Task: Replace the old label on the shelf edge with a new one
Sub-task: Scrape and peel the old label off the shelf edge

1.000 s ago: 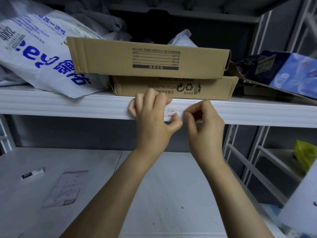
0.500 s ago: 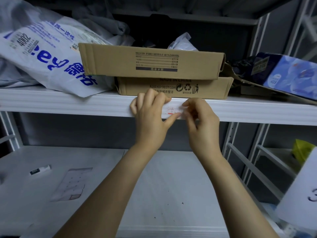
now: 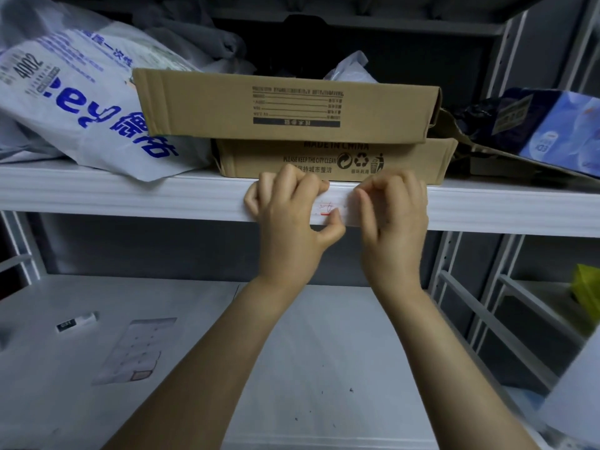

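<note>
Bracing on the white shelf edge (image 3: 130, 196) with the left hand (image 3: 292, 222), fingers curled over the lip, thumb tucked below the red-marked label (image 3: 328, 211). Picking at that label's right end with the curled right hand (image 3: 393, 222), apparently pinching a corner. Stuck flat to the edge, seemingly: removal barely begun. Yet to do: peeling off, then fitting a replacement, probably from the label sheet (image 3: 136, 349) below.
</note>
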